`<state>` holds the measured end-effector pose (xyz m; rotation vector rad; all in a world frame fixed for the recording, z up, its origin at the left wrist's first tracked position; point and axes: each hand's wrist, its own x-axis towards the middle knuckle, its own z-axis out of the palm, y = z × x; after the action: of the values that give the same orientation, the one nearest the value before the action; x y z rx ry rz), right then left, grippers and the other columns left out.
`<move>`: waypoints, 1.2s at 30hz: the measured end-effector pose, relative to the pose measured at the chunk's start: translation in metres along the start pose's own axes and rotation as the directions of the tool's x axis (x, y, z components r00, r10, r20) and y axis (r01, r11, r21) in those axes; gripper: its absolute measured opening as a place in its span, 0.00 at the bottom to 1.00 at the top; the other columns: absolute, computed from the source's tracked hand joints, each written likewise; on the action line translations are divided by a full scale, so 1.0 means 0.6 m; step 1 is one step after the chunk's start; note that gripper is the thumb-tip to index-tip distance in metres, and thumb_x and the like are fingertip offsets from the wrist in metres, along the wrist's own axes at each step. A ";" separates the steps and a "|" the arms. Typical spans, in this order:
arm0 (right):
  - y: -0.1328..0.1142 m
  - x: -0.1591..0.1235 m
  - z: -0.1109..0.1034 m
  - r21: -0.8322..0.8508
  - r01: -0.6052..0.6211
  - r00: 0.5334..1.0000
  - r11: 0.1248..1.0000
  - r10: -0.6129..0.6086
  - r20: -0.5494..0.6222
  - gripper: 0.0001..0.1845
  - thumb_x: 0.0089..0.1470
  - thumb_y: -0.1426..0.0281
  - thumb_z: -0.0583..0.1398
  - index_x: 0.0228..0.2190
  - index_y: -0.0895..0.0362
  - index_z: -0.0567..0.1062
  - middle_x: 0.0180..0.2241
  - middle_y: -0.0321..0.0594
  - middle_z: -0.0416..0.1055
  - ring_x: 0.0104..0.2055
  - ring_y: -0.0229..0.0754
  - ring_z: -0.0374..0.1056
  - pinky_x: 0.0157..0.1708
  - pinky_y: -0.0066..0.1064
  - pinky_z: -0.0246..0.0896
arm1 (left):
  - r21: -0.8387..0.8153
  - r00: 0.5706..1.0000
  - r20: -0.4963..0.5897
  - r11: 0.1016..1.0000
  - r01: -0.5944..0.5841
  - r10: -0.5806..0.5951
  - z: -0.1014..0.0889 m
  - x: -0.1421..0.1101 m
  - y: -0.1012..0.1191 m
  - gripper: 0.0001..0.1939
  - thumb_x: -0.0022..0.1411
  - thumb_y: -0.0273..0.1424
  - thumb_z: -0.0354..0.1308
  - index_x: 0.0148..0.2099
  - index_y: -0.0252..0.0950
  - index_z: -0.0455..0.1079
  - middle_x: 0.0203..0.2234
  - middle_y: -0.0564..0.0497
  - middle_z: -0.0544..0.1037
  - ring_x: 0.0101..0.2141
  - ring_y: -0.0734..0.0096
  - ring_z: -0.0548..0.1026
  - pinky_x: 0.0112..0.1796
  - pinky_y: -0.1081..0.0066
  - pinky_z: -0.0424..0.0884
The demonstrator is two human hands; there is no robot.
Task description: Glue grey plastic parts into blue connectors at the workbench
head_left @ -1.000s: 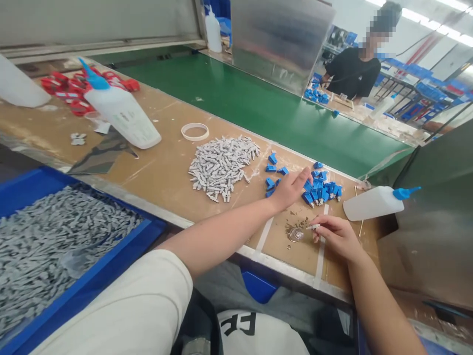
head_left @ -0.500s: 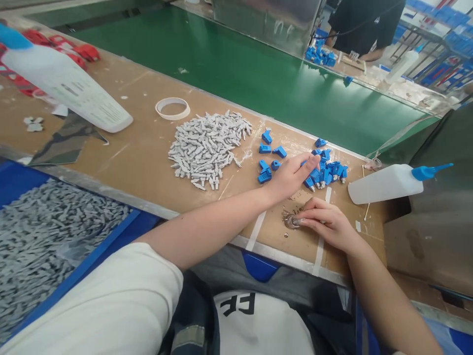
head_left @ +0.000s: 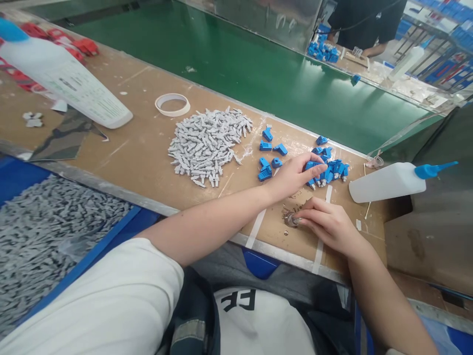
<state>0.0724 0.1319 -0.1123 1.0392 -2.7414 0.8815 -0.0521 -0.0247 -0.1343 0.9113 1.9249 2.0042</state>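
My left hand (head_left: 291, 175) reaches to the near left side of a pile of small blue plastic pieces (head_left: 335, 168). Its thumb and curled fingers close around one blue plastic piece (head_left: 313, 164); the fingers partly cover it. Below, my right hand (head_left: 328, 224) pinches a small clear round cup (head_left: 291, 219) that rests tilted on the brown tabletop. Tiny dark bits lie around the cup, and a small shiny metal bit (head_left: 286, 233) sits just in front of it. Several more blue pieces (head_left: 265, 172) are scattered left of my left hand.
A heap of grey plastic parts (head_left: 209, 145) and a tape roll (head_left: 172, 105) lie left. White squeeze bottles stand right (head_left: 388, 182) and lean at far left (head_left: 70, 79). Beyond runs a green belt (head_left: 221, 64), with a co-worker (head_left: 364, 24) across it. A blue bin (head_left: 121, 229) holds grey parts.
My left hand has shifted slightly right, and its thumb and fingers now show a blue piece between them. My right hand stays at the clear cup. The view has tilted slightly.
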 end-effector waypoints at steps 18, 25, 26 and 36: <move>-0.026 -0.002 -0.011 -0.261 0.087 0.989 0.961 -0.051 0.140 0.12 0.72 0.74 0.52 0.46 0.57 0.77 0.40 0.43 0.75 0.38 0.41 0.69 0.32 0.32 0.59 | 0.073 0.999 -0.039 0.997 -0.011 0.014 0.006 -0.003 -0.014 0.21 0.76 0.47 0.46 0.37 0.37 0.65 0.31 0.52 0.70 0.35 0.69 0.68 0.38 0.68 0.63; 0.020 -0.011 0.002 0.621 -0.175 0.875 0.764 0.410 -0.258 0.07 0.65 0.66 0.64 0.41 0.53 0.84 0.35 0.40 0.77 0.29 0.38 0.72 0.30 0.32 0.70 | 0.135 1.000 -0.006 0.990 0.029 -0.028 0.000 -0.008 -0.004 0.25 0.75 0.50 0.46 0.30 0.38 0.57 0.23 0.55 0.60 0.28 0.71 0.60 0.33 0.68 0.58; 0.028 -0.011 0.003 0.726 -0.164 0.811 0.668 0.510 -0.287 0.07 0.63 0.64 0.66 0.41 0.52 0.84 0.33 0.39 0.77 0.26 0.37 0.71 0.26 0.31 0.70 | 0.150 0.999 0.002 0.988 0.040 -0.041 -0.001 -0.010 -0.003 0.25 0.75 0.50 0.45 0.30 0.37 0.58 0.23 0.55 0.60 0.28 0.70 0.60 0.32 0.68 0.58; 0.056 -0.001 0.008 0.945 -0.065 0.576 0.322 0.785 -0.228 0.16 0.47 0.58 0.76 0.34 0.55 0.86 0.25 0.38 0.79 0.26 0.37 0.75 0.29 0.31 0.78 | 0.248 0.981 0.054 0.954 0.167 -0.185 -0.002 -0.021 -0.004 0.26 0.74 0.53 0.44 0.33 0.37 0.63 0.22 0.55 0.62 0.26 0.71 0.61 0.31 0.68 0.58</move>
<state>0.0525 0.1498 -0.1326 -0.2829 -1.7589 2.3559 -0.0435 -0.0321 -0.1403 0.8225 2.1568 1.6374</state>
